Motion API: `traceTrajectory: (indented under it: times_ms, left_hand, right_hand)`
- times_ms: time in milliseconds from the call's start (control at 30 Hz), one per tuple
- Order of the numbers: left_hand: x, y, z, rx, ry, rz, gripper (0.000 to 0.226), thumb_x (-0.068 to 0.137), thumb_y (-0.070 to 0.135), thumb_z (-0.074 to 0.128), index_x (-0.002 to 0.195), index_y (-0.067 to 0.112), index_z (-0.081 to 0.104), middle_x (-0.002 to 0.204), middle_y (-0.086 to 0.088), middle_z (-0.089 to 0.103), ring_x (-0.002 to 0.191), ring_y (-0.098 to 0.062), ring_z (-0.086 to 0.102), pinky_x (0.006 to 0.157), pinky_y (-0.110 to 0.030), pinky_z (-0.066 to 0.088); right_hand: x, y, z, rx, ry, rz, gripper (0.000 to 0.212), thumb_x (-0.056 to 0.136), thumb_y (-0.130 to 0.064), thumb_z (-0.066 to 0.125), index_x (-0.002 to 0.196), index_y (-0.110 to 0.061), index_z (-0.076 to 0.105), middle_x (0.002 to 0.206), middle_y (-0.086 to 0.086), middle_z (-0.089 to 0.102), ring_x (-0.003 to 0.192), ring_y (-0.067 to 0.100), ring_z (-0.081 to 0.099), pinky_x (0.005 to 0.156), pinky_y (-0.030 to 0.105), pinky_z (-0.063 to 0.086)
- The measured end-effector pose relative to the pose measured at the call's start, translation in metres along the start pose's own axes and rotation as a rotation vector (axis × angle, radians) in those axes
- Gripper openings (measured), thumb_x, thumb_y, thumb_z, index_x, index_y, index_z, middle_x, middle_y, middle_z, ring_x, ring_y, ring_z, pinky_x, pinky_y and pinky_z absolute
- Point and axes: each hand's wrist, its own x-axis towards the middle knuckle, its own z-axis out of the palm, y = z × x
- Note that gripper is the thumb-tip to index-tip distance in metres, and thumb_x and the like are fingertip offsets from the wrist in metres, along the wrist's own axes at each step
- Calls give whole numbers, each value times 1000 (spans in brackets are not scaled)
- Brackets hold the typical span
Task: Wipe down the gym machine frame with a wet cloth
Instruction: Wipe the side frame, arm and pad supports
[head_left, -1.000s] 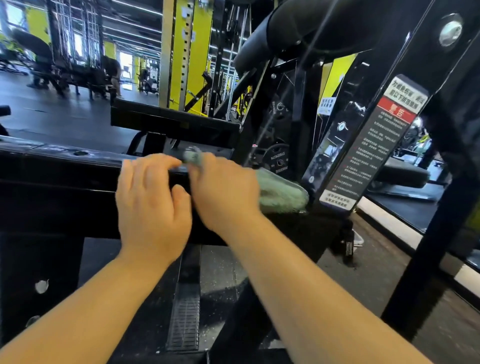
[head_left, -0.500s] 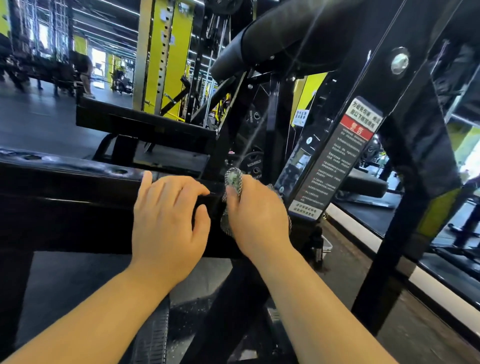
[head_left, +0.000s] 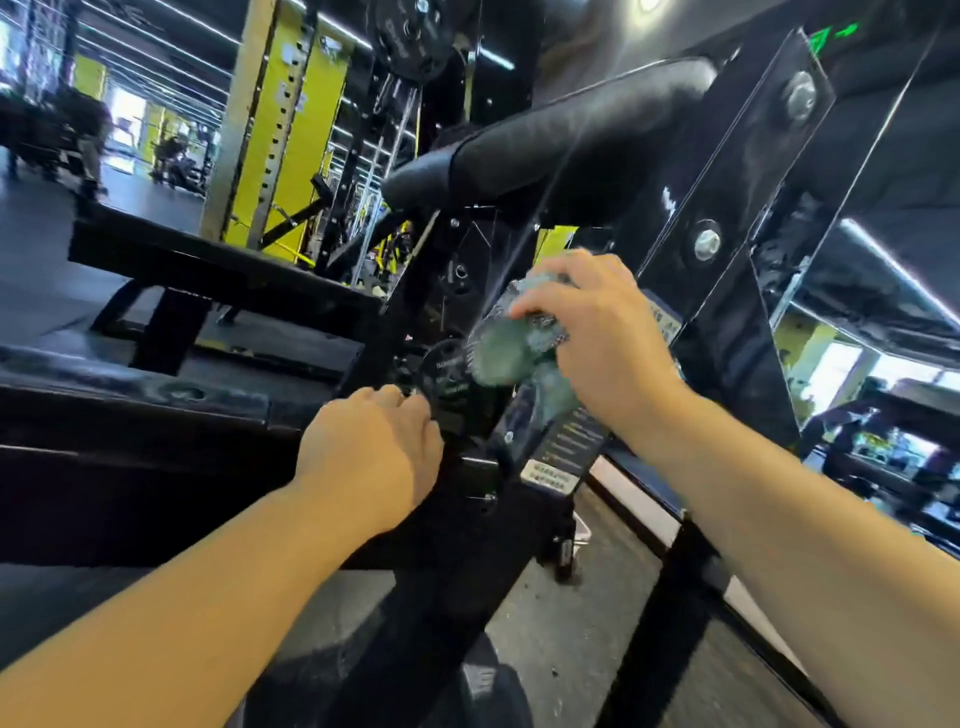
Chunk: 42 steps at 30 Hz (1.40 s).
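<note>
Right hand (head_left: 587, 332) bunches the green-grey cloth (head_left: 511, 353) in curled fingers - cloth is raised just above the warning label (head_left: 563, 452), whether it touches the machine frame (head_left: 130, 457) is too blurred to tell. Left hand (head_left: 374, 452) is left of the label, fingers curled over the frame's horizontal beam - fingertips hidden. Black pad (head_left: 561, 140) sits well above the label.

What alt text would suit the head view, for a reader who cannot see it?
A person's right hand holds a bunched green cloth before a slanted black gym machine frame, while the left hand rests on a lower horizontal beam.
</note>
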Motion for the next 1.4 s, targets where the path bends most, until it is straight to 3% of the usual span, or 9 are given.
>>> traceTrajectory:
  times_ms: [133, 267, 433, 533, 733, 833, 1033, 1200, 1400]
  left_hand:
    - [-3, -5, 8, 251, -25, 79, 43, 100, 43, 18, 125, 22, 46, 116, -1, 54, 102, -20, 53, 79, -30, 40]
    - [-5, -5, 12, 323, -18, 86, 41, 100, 42, 17, 123, 21, 43, 110, -1, 54, 96, -20, 52, 74, -30, 34]
    - [-8, -6, 13, 308, -23, 93, 42, 100, 43, 17, 126, 22, 41, 114, -1, 53, 99, -19, 50, 76, -30, 32]
    - [-7, -7, 14, 293, -20, 86, 44, 99, 44, 16, 128, 23, 41, 114, 0, 52, 99, -18, 50, 79, -30, 35]
    - [-2, 1, 2, 344, -100, 52, 41, 100, 41, 16, 125, 19, 41, 115, -4, 52, 99, -21, 49, 77, -32, 32]
    - [17, 11, -7, 388, -275, 36, 42, 101, 37, 17, 127, 16, 42, 125, -10, 49, 111, -28, 48, 82, -36, 33]
    - [34, 27, -3, 421, -426, 126, 43, 104, 35, 18, 138, 18, 37, 134, -6, 44, 120, -27, 46, 76, -32, 34]
    - [60, 38, -16, 483, -627, 188, 45, 105, 30, 17, 150, 25, 20, 152, 0, 31, 137, -25, 33, 102, -34, 34]
    - [91, 53, -17, 364, -826, 151, 51, 104, 14, 28, 151, 16, 11, 157, -9, 17, 138, -27, 29, 105, -31, 29]
  right_hand:
    - [20, 34, -3, -686, -388, -118, 31, 86, -11, 44, 109, -13, 66, 119, 6, 56, 112, 31, 47, 94, 41, 41]
    - [-3, 18, 23, -842, -519, -118, 69, 87, -57, 14, 102, -11, 63, 104, 8, 58, 105, 29, 46, 98, 43, 33]
    - [-34, 0, 59, -707, -708, -415, 30, 96, -24, 38, 109, -17, 64, 119, 7, 58, 121, 31, 42, 99, 43, 34]
    - [-6, 26, 33, -753, -567, -237, 44, 101, -40, 29, 130, -21, 56, 153, 7, 29, 144, 32, 14, 116, 51, 4]
    - [-29, 13, 52, -565, -655, -387, 34, 98, -25, 35, 115, -21, 64, 110, -3, 63, 108, 22, 53, 95, 38, 41]
    - [-31, 21, 57, -389, -696, -444, 34, 99, -27, 35, 114, -24, 65, 117, -7, 62, 113, 16, 52, 108, 36, 31]
    - [38, 86, -1, -626, -224, -135, 29, 95, -30, 45, 90, -22, 73, 102, -1, 66, 108, 25, 56, 107, 41, 25]
    - [16, 65, -3, -515, -470, -334, 62, 91, -38, 8, 96, -28, 69, 99, -7, 63, 100, 20, 58, 88, 39, 42]
    - [81, 106, -29, -761, -284, -197, 33, 97, -28, 38, 98, -24, 70, 101, -3, 62, 99, 23, 57, 94, 40, 37]
